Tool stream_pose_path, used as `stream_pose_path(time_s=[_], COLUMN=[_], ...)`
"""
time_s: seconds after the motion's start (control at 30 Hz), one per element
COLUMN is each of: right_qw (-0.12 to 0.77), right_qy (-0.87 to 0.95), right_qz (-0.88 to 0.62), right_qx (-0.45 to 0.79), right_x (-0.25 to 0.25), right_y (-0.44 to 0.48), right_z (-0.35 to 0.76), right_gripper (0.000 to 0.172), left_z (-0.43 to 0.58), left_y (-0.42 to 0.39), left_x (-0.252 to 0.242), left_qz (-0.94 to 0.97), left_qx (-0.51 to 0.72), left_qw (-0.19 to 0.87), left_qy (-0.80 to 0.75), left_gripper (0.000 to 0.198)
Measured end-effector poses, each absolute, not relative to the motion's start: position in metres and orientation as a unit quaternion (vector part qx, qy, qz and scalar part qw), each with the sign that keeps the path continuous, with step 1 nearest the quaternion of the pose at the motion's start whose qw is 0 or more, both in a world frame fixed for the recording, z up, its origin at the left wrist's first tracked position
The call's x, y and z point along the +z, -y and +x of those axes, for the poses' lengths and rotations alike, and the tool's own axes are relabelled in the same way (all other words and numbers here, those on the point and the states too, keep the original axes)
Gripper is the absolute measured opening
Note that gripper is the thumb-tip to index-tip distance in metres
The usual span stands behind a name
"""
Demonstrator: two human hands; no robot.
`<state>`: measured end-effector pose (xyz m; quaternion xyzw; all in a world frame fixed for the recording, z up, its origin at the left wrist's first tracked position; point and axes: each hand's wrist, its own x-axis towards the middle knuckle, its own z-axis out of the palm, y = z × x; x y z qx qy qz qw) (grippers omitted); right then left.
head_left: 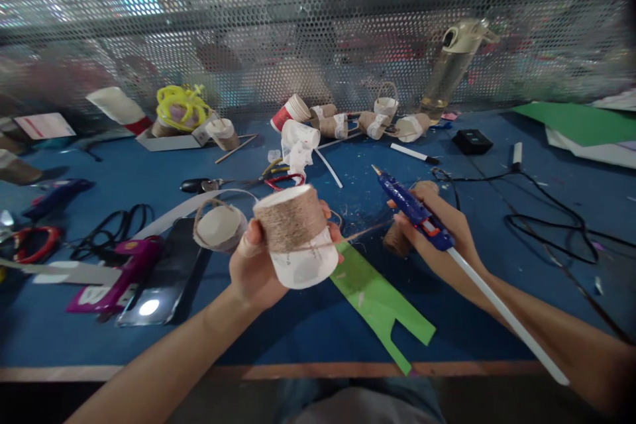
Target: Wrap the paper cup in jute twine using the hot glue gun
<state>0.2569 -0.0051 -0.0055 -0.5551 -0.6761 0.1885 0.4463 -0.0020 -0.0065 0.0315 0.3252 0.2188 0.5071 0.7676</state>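
Perforated screen (238,26): standing along the far edge of the blue bench (163,175).
Twine-wrapped cup (293,218): leaning in the left hand (253,275), above the bench towards the middle of its near edge.
Left fingers: gripping the cup from both sides, thumb on its left, fingertips showing on its right.
Cup wall: looking like thin paper, so probably weighing little and denting under a hard squeeze; the twine is likely stiffening it and giving rough grip, while the bare white section (305,268) is probably offering less.
Best hold: cradling the twine band lightly from opposite sides, fingers keeping off any fresh glue.
Loose strand (368,232): stretching from the cup towards the right hand (442,218); whether fingers are pinching it, I cannot tell.
Glue gun (407,202): sitting rigid in the right fingers, which are wrapping its body, the sensible hold, since the nozzle is possibly running hot.
Green strip (372,291): lying below, its forked end reaching the near edge.
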Motion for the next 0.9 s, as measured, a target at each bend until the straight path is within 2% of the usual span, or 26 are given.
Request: stream_pose_path(time_s=[0.13,0.33,0.5,0.67,0.9], right_qw=[0.463,0.503,0.422,0.419,0.395], right_qy=[0.654,0.646,0.715,0.704,0.724], right_qz=[-0.554,-0.511,-0.491,-0.488,-0.468], right_qx=[0.226,0.261,0.264,0.301,0.317], right_x=[-0.004,-0.002,0.007,0.008,0.008], right_y=[0.011,0.031,0.039,0.039,0.039], right_z=[0.252,0.245,0.244,0.241,0.242], right_gripper=[0.013,0.019,0.021,0.030,0.023], left_z=[-0.002,0.001,0.004,0.004,0.006], left_y=[0.005,-0.002,-0.005,-0.003,-0.001], left_x=[0.026,0.018,0.018,0.016,0.019], left_qz=[0.341,0.341,0.352,0.355,0.352], left_qx=[0.487,0.529,0.527,0.524,0.530], left_qw=[0.767,0.708,0.700,0.697,0.696], left_qy=[-0.242,-0.320,-0.329,-0.338,-0.333], left_gripper=[0.056,0.045,0.046,0.046,0.042])
